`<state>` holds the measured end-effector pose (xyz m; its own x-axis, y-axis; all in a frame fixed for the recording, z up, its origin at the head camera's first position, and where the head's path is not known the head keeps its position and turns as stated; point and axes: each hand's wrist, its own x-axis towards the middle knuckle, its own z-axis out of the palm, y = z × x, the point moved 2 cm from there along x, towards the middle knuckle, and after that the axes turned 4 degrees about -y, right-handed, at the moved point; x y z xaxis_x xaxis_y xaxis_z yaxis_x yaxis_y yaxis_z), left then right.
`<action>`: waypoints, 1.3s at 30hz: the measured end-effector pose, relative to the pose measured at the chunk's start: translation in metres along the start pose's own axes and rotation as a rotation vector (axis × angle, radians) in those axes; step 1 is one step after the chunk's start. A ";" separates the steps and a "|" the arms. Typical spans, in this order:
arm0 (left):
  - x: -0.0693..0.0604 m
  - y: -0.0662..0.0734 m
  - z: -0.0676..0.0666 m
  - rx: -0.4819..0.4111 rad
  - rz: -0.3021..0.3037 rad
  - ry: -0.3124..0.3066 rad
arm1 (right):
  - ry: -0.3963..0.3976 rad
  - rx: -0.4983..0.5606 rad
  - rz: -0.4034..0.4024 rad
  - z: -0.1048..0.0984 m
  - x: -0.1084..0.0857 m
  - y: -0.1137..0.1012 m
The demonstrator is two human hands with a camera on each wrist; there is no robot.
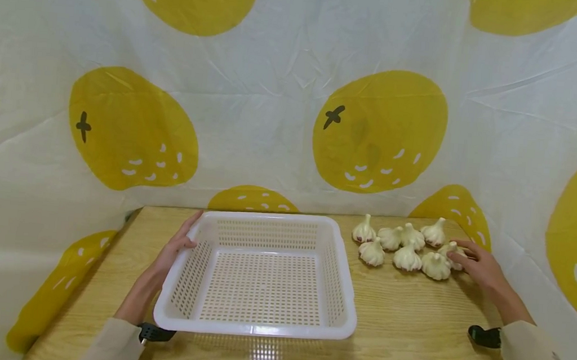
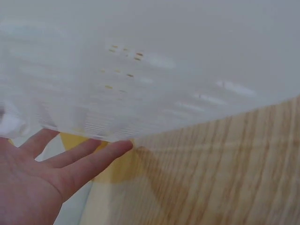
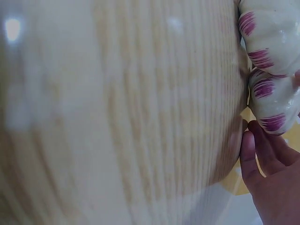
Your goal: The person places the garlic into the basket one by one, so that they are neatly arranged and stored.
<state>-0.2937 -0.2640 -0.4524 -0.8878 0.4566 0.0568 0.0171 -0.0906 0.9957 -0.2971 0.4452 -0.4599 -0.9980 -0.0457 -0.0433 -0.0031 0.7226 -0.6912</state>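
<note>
A white plastic basket [image 1: 256, 330] with slotted walls and floor sits on the wooden table. My left hand [image 1: 173, 253] holds its left rim, the thumb over the edge; in the left wrist view the other fingers [image 2: 89, 164] reach along the outer side. To the right of the basket lies a cluster of several garlic bulbs [image 1: 408, 258]. At the cluster's right end my right hand [image 1: 480, 268] grips one garlic bulb [image 1: 452, 251] between thumb and fingers. The right wrist view shows the fingers [image 3: 265, 150] against that purple-streaked bulb [image 3: 274, 101], with another bulb close beside it.
Behind the wooden table [image 1: 408, 336] hangs a pale curtain [image 1: 272, 133] printed with big yellow fruit, and it runs along both sides too. The basket takes up the table's middle. A black wrist strap [image 1: 485, 335] shows at the right sleeve.
</note>
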 end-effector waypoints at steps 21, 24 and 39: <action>0.001 0.003 0.000 0.058 -0.052 0.006 | 0.049 0.041 -0.009 0.007 -0.003 0.009; 0.001 0.003 0.001 0.043 -0.053 -0.003 | 0.057 0.029 -0.010 0.005 -0.004 0.007; 0.000 0.002 0.000 0.064 -0.026 -0.033 | 0.117 0.000 -0.039 -0.002 -0.002 -0.007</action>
<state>-0.2933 -0.2645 -0.4501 -0.8728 0.4869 0.0324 0.0247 -0.0222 0.9994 -0.2949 0.4413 -0.4533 -0.9976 0.0070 0.0682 -0.0421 0.7221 -0.6905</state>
